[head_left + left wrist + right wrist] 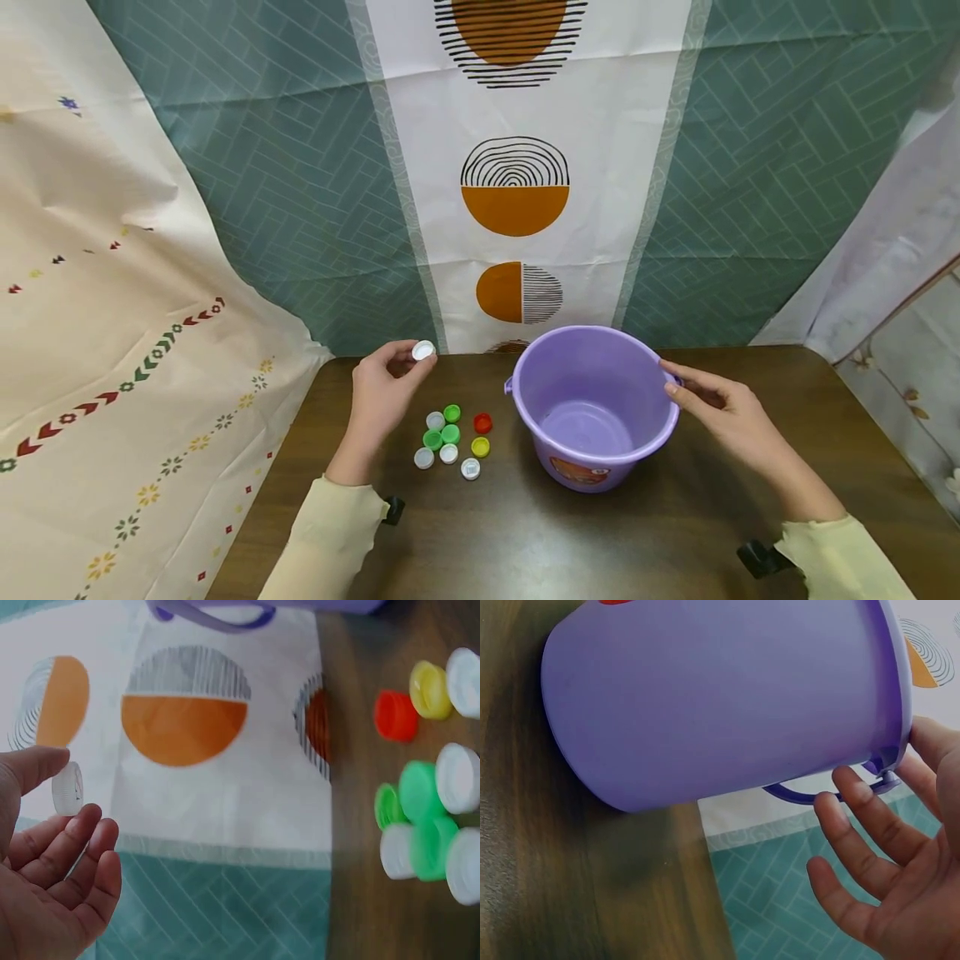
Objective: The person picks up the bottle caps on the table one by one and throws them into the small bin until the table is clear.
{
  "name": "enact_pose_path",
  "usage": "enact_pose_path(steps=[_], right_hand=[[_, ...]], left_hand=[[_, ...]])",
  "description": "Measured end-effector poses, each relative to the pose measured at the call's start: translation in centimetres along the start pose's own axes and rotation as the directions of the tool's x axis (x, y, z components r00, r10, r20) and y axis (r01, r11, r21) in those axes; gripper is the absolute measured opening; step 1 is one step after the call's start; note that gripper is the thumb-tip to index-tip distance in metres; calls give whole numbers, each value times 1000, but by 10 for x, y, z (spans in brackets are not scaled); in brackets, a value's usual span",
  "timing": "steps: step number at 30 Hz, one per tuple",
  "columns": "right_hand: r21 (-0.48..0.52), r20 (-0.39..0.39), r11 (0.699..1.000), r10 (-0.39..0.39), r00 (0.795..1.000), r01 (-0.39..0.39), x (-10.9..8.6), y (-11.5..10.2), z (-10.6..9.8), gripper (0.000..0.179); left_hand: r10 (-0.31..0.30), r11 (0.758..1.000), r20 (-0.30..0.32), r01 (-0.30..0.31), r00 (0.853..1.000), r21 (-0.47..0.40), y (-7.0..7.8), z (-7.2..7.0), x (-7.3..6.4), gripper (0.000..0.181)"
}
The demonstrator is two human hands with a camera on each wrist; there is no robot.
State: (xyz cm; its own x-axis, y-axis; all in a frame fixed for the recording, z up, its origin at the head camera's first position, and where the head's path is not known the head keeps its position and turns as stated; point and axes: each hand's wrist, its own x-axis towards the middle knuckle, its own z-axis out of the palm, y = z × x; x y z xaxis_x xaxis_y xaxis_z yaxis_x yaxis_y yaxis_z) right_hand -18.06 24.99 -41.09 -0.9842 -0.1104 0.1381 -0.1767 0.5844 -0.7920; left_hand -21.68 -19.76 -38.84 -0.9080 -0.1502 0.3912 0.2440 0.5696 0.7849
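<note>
In the head view my left hand [382, 387] pinches a white bottle cap [423, 350] between thumb and fingers, raised over the far left of the table. The left wrist view shows this cap [67, 789] edge-on, its ridged side against the thumb. A purple bucket [592, 460] stands upright, with its bare inside bottom in view. At its right rim my right hand [723, 404] holds on with thumb and forefinger. The other fingers [855, 862] spread loosely outside the wall, near the bucket's handle [795, 796].
Several loose caps lie left of the bucket, among them a red cap [483, 423], a yellow cap [480, 447], a green cap [432, 440] and a white cap [470, 469]. The brown wooden table [540, 550] ends at a patterned cloth [300, 167] hanging behind.
</note>
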Motion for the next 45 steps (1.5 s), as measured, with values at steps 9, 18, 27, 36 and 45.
enact_pose_path(steps=[9, 18, 27, 36, 45], right_hand=[[15, -2, 1000, -18, 1000, 18, 0, 4, 2, 41], [22, -2, 999, -27, 1000, 27, -1, 2, 1, 41], [22, 7, 999, -35, 999, 35, -1, 4, 2, 41], [22, 1, 1000, -20, 1000, 20, 0, 5, 2, 41], [19, 4, 1000, -23, 1000, 23, -1, 4, 1, 41]], left_hand=[[62, 996, 68, -57, 996, -75, 27, 18, 4, 34], [112, 987, 136, -94, 984, -129, 50, 39, 6, 31], [180, 977, 213, -149, 960, -154, 73, 61, 5, 27], [240, 959, 266, -184, 934, -217, 92, 85, 5, 25], [267, 960, 315, -224, 911, -165, 103, 107, 2, 25]])
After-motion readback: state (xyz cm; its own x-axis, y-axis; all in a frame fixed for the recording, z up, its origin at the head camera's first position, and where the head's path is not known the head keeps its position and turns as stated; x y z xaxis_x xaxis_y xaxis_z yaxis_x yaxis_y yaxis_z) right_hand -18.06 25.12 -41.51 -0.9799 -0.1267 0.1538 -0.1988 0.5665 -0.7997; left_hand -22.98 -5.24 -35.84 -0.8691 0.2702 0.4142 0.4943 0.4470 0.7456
